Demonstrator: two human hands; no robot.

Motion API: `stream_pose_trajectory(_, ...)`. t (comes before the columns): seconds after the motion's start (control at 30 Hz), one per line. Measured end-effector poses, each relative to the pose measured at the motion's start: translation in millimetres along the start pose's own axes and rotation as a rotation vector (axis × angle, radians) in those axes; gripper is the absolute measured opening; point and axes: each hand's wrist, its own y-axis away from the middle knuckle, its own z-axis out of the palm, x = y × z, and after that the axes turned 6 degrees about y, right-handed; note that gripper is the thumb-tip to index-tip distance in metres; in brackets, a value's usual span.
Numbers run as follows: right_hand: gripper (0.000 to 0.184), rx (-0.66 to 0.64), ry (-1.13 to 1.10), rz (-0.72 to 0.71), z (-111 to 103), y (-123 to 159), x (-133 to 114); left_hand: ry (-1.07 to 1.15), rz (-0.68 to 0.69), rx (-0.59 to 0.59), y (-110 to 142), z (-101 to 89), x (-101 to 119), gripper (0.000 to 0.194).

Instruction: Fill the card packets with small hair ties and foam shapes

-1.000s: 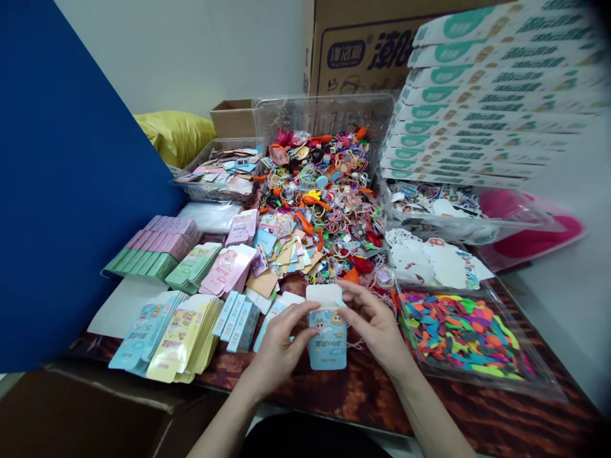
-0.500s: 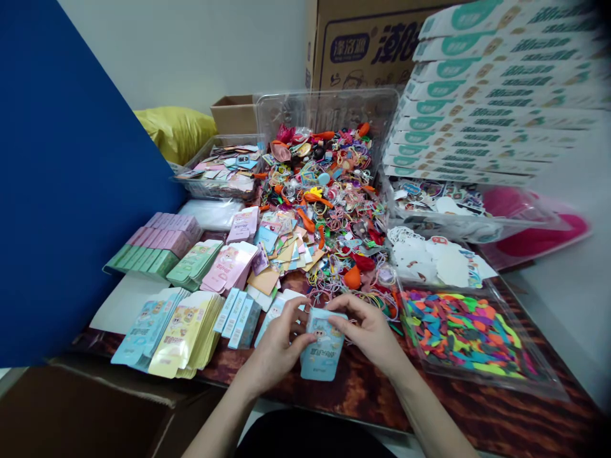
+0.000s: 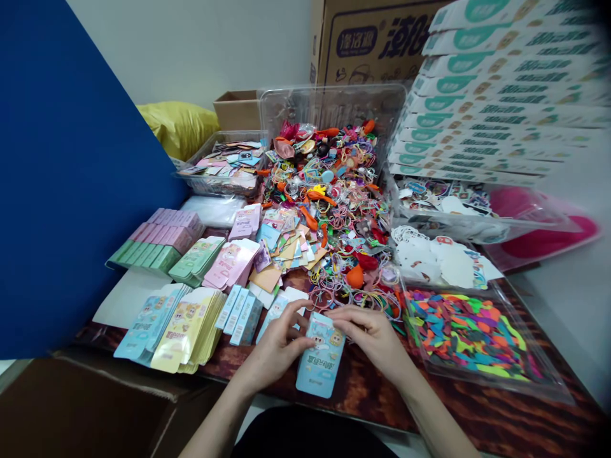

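Between my two hands is a light blue printed carton (image 3: 321, 359), tilted over the front of the table. My left hand (image 3: 281, 343) grips its left edge, thumb on the printed face and fingers behind. At its upper right corner, my right hand (image 3: 370, 334) pinches the carton with thumb and fingertips. Just left of my left hand stand several assembled small blue boxes (image 3: 241, 316). Another flat blue carton (image 3: 277, 312) lies partly hidden behind my left hand. Stacks of flat blue cartons (image 3: 147, 324) and yellow cartons (image 3: 188, 327) lie farther left.
Hair ties and trinkets (image 3: 334, 210) are heaped in the middle, before a clear bin (image 3: 334, 95). A tray of colourful pieces (image 3: 477, 337) lies right, below stacked white boxes (image 3: 477, 108). Pink-and-green boxes (image 3: 157, 242) stand left, beside a blue panel (image 3: 71, 191).
The blue carton has turned a little and moved slightly down towards me, showing more of its printed face. Both hands stay on it. The whole view has shifted slightly.
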Motion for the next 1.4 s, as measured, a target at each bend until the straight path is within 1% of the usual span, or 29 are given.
stream_pose_trajectory(0.1,0.021,0.038,0.030,-0.025,1.8,9.5,3.4,-0.007,-0.007,0.008,1.6,-0.3,-1.2,0.056)
stream_pose_trajectory(0.27,0.020,0.000,0.031,0.039,-2.9,10.1,4.0,-0.079,-0.001,-0.064,1.4,2.9,7.6,0.056)
stream_pose_trajectory(0.4,0.019,-0.027,0.047,0.061,-5.3,6.1,2.2,-0.069,-0.020,-0.099,0.7,3.4,12.8,0.059)
stream_pose_trajectory(0.47,0.019,-0.059,0.071,0.050,-6.2,5.7,0.8,-0.058,-0.026,-0.101,1.1,3.0,12.1,0.060)
stream_pose_trajectory(0.6,0.022,-0.177,0.146,0.010,-10.7,7.7,-4.3,-0.064,-0.027,-0.090,3.0,1.9,7.8,0.060)
stream_pose_trajectory(0.7,0.023,-0.230,0.148,-0.024,-13.6,11.5,-7.8,-0.055,-0.039,-0.071,4.2,0.6,7.2,0.060)
stream_pose_trajectory(0.77,0.025,-0.213,0.141,-0.031,-13.3,15.0,-7.6,-0.040,-0.038,-0.060,4.4,-0.3,8.6,0.060)
stream_pose_trajectory(0.83,0.029,-0.171,0.119,-0.005,-11.2,18.1,-4.3,-0.045,-0.021,-0.055,4.1,-0.5,10.1,0.056)
stream_pose_trajectory(0.9,0.032,-0.143,0.046,0.062,-7.2,20.1,1.4,-0.044,-0.004,-0.062,2.8,0.0,10.2,0.047)
stream_pose_trajectory(0.97,0.036,-0.119,-0.072,0.155,-1.1,20.5,8.1,0.001,0.005,-0.068,0.3,0.7,9.0,0.040)
stream_pose_trajectory(1.0,0.038,-0.088,-0.133,0.199,2.7,20.2,11.4,0.036,0.005,-0.071,-1.3,0.9,8.3,0.038)
stream_pose_trajectory(1.07,0.042,0.021,-0.232,0.260,11.5,19.3,16.6,0.089,0.000,-0.066,-4.9,0.5,7.8,0.042)
stream_pose_trajectory(1.13,0.041,0.147,-0.286,0.265,20.2,18.6,19.2,0.097,-0.011,-0.049,-7.8,-0.7,9.2,0.052)
stream_pose_trajectory(1.17,0.039,0.187,-0.297,0.253,23.6,18.4,19.3,0.086,-0.018,-0.045,-8.8,-1.5,10.3,0.055)
stream_pose_trajectory(1.23,0.032,0.192,-0.305,0.227,27.5,18.4,17.7,0.065,-0.030,-0.055,-9.4,-3.2,12.3,0.051)
stream_pose_trajectory(1.33,0.025,0.123,-0.331,0.233,26.5,16.7,13.5,0.074,-0.034,-0.085,-8.5,-6.9,11.2,0.036)
stream_pose_trajectory(1.4,0.024,0.136,-0.396,0.258,24.5,12.4,11.6,0.104,-0.032,-0.056,-7.8,-10.5,7.6,0.038)
